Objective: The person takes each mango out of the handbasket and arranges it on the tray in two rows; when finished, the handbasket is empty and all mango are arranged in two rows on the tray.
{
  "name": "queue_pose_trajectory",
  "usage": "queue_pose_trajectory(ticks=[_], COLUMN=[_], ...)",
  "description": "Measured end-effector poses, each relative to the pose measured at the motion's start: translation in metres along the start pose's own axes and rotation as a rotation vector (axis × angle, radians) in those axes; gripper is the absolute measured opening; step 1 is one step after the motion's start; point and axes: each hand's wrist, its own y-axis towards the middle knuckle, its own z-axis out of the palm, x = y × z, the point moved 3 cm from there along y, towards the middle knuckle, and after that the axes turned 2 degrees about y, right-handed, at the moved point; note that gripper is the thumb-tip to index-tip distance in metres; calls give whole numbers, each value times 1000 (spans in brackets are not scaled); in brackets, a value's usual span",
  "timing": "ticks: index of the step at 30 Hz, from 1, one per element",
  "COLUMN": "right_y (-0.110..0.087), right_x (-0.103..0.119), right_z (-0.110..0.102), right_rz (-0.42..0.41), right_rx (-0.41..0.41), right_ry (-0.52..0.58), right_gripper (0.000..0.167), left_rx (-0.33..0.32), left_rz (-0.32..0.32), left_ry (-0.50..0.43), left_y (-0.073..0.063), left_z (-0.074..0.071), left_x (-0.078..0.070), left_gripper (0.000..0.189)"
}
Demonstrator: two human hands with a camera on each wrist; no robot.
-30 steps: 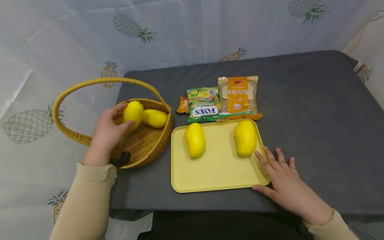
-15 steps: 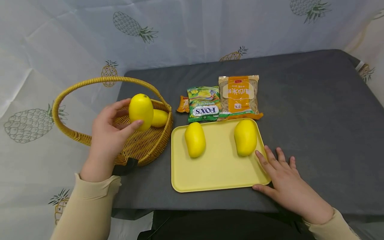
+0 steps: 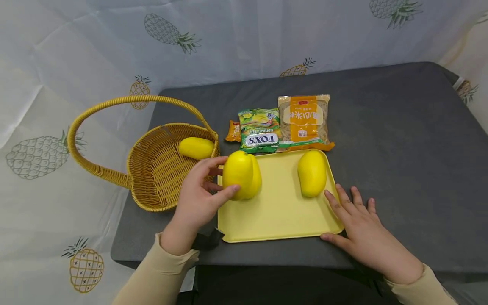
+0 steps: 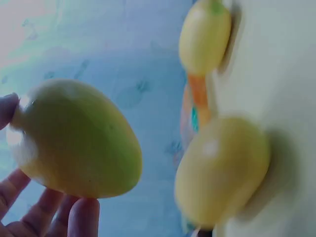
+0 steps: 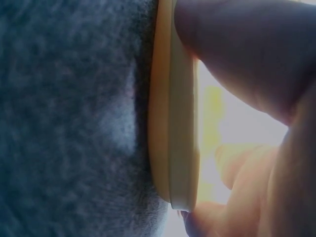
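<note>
My left hand [image 3: 198,197] grips a yellow mango [image 3: 236,173] between thumb and fingers, over the left end of the pale yellow tray [image 3: 282,216]. In the head view it partly hides a second mango [image 3: 256,180] lying on the tray. The left wrist view has the held mango [image 4: 79,140] raised off the tray, a gap separating it from the mango there [image 4: 222,173]. Another mango [image 3: 311,173] lies at the tray's right end. With fingers spread, my right hand [image 3: 360,228] rests at the tray's right edge, its thumb by the near corner; the right wrist view shows the rim [image 5: 182,123] close up.
At the left stands a wicker basket [image 3: 146,186] with a tall arched handle and one mango [image 3: 196,148] inside. Behind the tray lie a green FOX'S candy bag [image 3: 260,131], an orange-and-clear food bag [image 3: 303,120] and a small orange packet [image 3: 233,132]. Dark grey cloth covers the table [image 3: 400,169].
My left hand has lifted the mango out of the basket and carried it right, over the tray. One mango stays in the basket. The right hand has kept its place.
</note>
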Motion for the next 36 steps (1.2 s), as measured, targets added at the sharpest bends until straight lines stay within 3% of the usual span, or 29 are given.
queue_pose_trajectory(ticks=[7, 15, 18, 25, 36], right_y=[1, 2, 2, 1, 1], right_x=[0, 2, 2, 2, 0], right_z=[0, -1, -2, -1, 0], right_rz=[4, 7, 8, 2, 6], right_rx=[6, 21, 20, 15, 8], right_ry=[4, 19, 17, 11, 0], right_gripper=[112, 112, 112, 111, 112], left_rx=[95, 192, 232, 287, 316], left_rz=[-96, -221, -218, -142, -57], left_ry=[-25, 52, 127, 317, 555], left_y=[-3, -7, -8, -9, -7], left_z=[49, 84, 93, 108, 116], left_x=[-2, -2, -3, -2, -5], left_gripper=[63, 64, 64, 61, 67])
